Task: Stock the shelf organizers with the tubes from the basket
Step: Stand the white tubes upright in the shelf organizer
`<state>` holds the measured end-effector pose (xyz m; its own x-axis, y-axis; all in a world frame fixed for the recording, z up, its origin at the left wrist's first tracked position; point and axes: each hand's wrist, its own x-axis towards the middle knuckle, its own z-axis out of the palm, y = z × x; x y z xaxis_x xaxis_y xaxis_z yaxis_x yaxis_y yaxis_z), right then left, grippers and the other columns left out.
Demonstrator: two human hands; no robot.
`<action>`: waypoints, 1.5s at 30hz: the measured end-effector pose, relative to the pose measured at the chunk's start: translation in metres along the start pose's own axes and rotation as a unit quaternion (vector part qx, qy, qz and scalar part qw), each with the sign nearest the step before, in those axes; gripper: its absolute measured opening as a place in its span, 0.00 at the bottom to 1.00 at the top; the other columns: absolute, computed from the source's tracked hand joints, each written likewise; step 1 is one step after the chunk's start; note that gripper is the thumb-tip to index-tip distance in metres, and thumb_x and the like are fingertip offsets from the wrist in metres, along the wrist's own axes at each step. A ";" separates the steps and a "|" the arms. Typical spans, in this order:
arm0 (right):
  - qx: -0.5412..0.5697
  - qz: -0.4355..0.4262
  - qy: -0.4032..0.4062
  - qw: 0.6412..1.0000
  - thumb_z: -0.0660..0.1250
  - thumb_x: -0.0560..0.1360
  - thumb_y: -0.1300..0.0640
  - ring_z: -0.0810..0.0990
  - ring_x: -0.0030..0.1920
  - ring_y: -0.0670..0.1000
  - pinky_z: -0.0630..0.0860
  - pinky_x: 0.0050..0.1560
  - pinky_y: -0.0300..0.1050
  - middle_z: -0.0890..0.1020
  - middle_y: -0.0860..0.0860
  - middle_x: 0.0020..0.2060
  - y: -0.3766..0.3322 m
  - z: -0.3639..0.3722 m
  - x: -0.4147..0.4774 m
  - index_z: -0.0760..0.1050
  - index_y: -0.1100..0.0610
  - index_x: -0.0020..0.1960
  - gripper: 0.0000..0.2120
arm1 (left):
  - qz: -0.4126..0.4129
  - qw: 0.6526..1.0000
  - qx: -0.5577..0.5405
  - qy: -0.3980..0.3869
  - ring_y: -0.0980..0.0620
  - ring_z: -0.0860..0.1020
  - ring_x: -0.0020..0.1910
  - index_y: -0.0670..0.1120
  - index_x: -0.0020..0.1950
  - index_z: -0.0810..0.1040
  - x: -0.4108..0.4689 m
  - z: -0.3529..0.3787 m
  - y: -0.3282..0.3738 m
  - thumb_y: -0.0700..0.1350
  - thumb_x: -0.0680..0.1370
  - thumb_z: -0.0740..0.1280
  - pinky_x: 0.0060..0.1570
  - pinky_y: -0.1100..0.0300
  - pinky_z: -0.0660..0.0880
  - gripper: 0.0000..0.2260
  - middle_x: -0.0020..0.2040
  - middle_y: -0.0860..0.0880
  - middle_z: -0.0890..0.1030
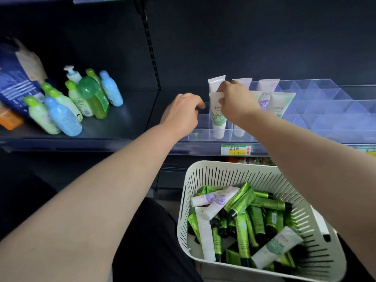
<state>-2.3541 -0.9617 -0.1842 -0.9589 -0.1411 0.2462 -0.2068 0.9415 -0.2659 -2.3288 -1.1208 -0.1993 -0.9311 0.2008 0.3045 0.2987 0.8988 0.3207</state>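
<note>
Basket: a white slotted plastic basket (203, 180) sits nearest, below the shelf edge. It is heaped with glossy green tubes with black caps (242, 202) and a few white ones, so most of the stock is not yet placed.
Forearms: both are bare and stretched up and forward to the shelf, the right one passing over the basket.
Left grip (181, 110): it hovers palm down just beside the organizer's left end, fingers loosely curled with nothing seen in them.
Right grip (234, 102): the back of the hand faces the camera and the fingers pinch the crimped top of the tube.
Tube: a white plastic tube with a green leaf print (218, 117) stands cap-down in a front-row compartment.
Organizer: a clear acrylic stepped divider tray (325, 123) sits on the dark shelf (122, 127), with white tubes upright in its left columns.
Risk: let go before the cap seats, the tube could lean over the low front wall.
Risk: the right wrist is close to the rear tubes and could knock them.
Risk: a push could slide the light tray.
</note>
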 end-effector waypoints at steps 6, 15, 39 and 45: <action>-0.024 -0.016 0.015 0.999 0.63 0.75 0.65 0.76 0.52 0.61 0.72 0.44 0.51 0.73 0.58 0.57 0.003 -0.001 0.002 0.71 0.60 0.63 0.16 | 0.011 1.000 0.006 -0.007 0.48 0.71 0.62 0.48 0.61 0.79 -0.002 0.002 0.002 0.36 0.80 0.60 0.54 0.53 0.71 0.14 0.63 0.49 0.77; -0.080 -0.087 0.100 0.988 0.63 0.77 0.60 0.70 0.60 0.59 0.72 0.52 0.54 0.74 0.56 0.59 0.006 -0.013 -0.028 0.73 0.56 0.64 0.15 | 0.018 1.000 -0.005 0.000 0.49 0.71 0.61 0.48 0.60 0.79 -0.010 0.002 0.011 0.36 0.79 0.59 0.53 0.56 0.70 0.15 0.62 0.50 0.77; -0.128 -0.007 -0.338 0.933 0.62 0.73 0.65 0.66 0.63 0.54 0.67 0.62 0.50 0.70 0.51 0.63 0.149 0.102 -0.251 0.70 0.48 0.66 0.24 | 0.059 0.968 -0.069 -0.236 0.50 0.74 0.59 0.51 0.55 0.81 -0.138 0.170 0.090 0.36 0.79 0.61 0.56 0.55 0.71 0.14 0.59 0.52 0.79; -0.145 -0.039 -0.435 0.888 0.64 0.75 0.56 0.64 0.64 0.55 0.64 0.66 0.54 0.68 0.52 0.64 0.169 0.115 -0.267 0.70 0.47 0.66 0.20 | -0.002 0.963 -0.066 -0.261 0.49 0.75 0.62 0.51 0.57 0.80 -0.152 0.186 0.080 0.37 0.80 0.62 0.57 0.53 0.73 0.13 0.66 0.50 0.76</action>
<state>-2.1558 -0.8001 -0.4019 -0.7573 -0.2727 -0.5934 -0.3407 0.9402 0.0028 -2.2024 -1.0070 -0.3871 -0.9004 0.3969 -0.1783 0.2871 0.8498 0.4420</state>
